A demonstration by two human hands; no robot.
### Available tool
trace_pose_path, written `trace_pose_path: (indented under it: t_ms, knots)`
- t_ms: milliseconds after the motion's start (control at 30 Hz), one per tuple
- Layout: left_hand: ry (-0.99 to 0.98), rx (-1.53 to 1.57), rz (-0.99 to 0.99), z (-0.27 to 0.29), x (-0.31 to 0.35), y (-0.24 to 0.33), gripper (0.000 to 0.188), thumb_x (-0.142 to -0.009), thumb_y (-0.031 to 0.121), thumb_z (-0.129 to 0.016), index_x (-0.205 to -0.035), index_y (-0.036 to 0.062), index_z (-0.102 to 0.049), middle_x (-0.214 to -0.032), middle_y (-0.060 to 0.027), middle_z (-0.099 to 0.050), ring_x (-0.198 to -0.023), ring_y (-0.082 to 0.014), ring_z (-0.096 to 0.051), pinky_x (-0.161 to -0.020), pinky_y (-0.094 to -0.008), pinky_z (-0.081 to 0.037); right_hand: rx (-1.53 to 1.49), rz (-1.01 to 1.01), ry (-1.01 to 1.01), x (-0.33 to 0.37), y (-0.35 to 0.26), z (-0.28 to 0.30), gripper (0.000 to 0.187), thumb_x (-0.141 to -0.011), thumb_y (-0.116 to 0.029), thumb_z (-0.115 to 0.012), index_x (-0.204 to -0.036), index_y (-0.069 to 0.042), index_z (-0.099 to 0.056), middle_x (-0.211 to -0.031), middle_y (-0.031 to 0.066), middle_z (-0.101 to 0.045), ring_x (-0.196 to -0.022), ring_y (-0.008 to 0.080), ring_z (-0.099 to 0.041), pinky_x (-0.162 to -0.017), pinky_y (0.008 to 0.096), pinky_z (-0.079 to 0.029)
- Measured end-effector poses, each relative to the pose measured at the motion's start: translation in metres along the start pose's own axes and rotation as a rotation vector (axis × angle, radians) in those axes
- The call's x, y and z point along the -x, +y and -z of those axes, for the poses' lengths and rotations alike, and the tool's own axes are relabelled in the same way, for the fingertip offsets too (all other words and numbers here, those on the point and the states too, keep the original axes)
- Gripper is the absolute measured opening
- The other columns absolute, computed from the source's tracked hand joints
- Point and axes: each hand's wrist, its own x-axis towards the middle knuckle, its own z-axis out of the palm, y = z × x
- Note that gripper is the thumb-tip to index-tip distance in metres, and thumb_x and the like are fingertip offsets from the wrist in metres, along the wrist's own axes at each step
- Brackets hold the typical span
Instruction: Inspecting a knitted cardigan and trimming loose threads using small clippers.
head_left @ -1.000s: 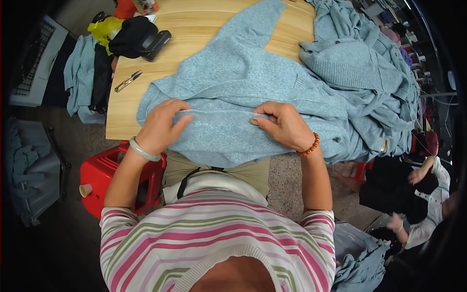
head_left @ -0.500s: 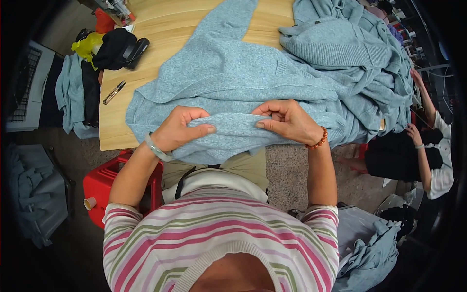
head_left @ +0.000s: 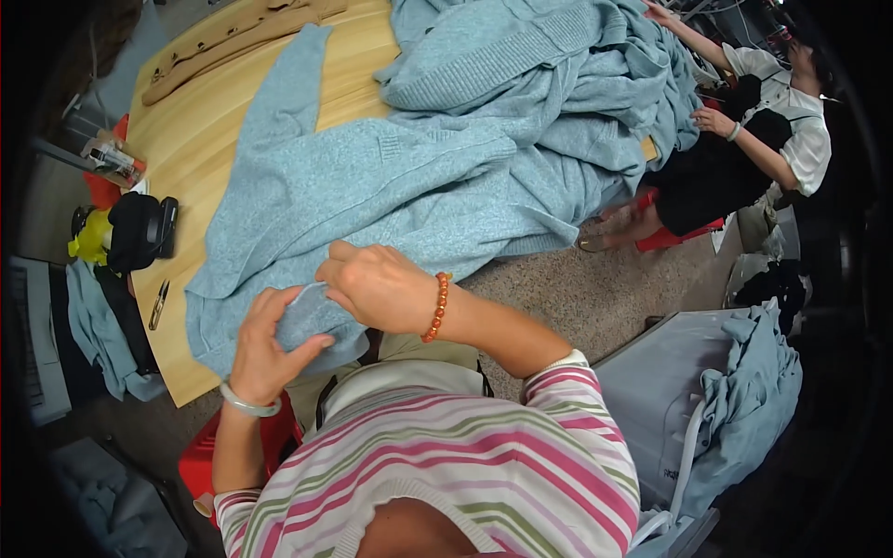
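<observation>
One blue-grey sweater (head_left: 326, 177) lies over the near edge of the table (head_left: 186, 177), a sleeve stretched toward the table's far side and the lower part hanging off the near edge. Half a second ago the two hands stood well apart along a straight stretch of its cloth; now they are close together at the table's near edge, over the left part of the sweater. The right hand (head_left: 381, 286) has come across and pinches a folded bit of cloth between its fingertips. The left hand (head_left: 265, 349) curls round the same fold, thumb apart from fingers; how firmly it grips, I cannot tell. The whole view has swung round, so a brown garment (head_left: 237, 45) now shows along the table's far edge, and more of the co-worker (head_left: 767, 112) shows at the table's right end, beside the heap of blue-grey knitwear (head_left: 521, 56). A grey bin (head_left: 642, 391), out to the right of the table, also shows more fully. The snips (head_left: 159, 305) still lie near the table's left edge.
</observation>
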Motion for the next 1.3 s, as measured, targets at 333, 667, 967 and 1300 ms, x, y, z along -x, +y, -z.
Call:
trace_pose_path:
  t_ms: [333,667,967,1300]
  knots:
    - [-0.089,-0.108,-0.045,-0.015,-0.003,-0.008,0.013,-0.077,0.010,-0.068,-0.086,0.0019,-0.063,-0.078,-0.0153,-0.062,-0.076,-0.0343,-0.059,-0.065,-0.0406,-0.047,0.054,0.081,0.198,0.025,0.004,-0.010,0.015,-0.081,-0.002,-0.062,-0.095,-0.003,-0.061,-0.088,0.0112,-0.056,-0.069,0.0313,-0.061,-0.056,0.0381,-0.050]
    - [0.430,-0.382,-0.108,0.015,-0.045,-0.041,0.043,-0.075,0.023,-0.073,-0.110,0.0022,-0.059,-0.101,-0.0139,-0.061,-0.098,-0.0366,-0.054,-0.088,-0.0433,-0.042,-0.067,0.038,0.205,0.020,0.009,-0.018,0.018,-0.081,-0.001,-0.059,-0.098,-0.003,-0.057,-0.090,0.0132,-0.056,-0.067,0.0326,-0.061,-0.057,0.0390,-0.052]
    - [0.131,0.043,-0.074,-0.019,-0.004,-0.054,0.024,-0.087,0.011,-0.060,-0.109,0.0041,-0.061,-0.101,-0.0148,-0.065,-0.093,-0.0287,-0.063,-0.079,-0.0358,-0.049,-0.051,0.071,0.132,0.027,0.008,-0.011,0.021,-0.079,-0.002,-0.062,-0.100,-0.005,-0.058,-0.089,0.0103,-0.056,-0.064,0.0301,-0.060,-0.054,0.0384,-0.050]
    - [0.062,0.752,0.287,-0.036,-0.049,-0.080,0.015,-0.082,0.006,-0.069,-0.093,-0.0017,-0.062,-0.082,-0.0018,-0.064,-0.071,-0.0056,-0.058,-0.065,-0.0200,-0.049,-0.051,0.146,0.069,0.018,-0.002,-0.014,0.024,-0.076,0.000,-0.064,-0.099,-0.005,-0.058,-0.089,0.0120,-0.056,-0.071,0.0311,-0.060,-0.058,0.0393,-0.049]
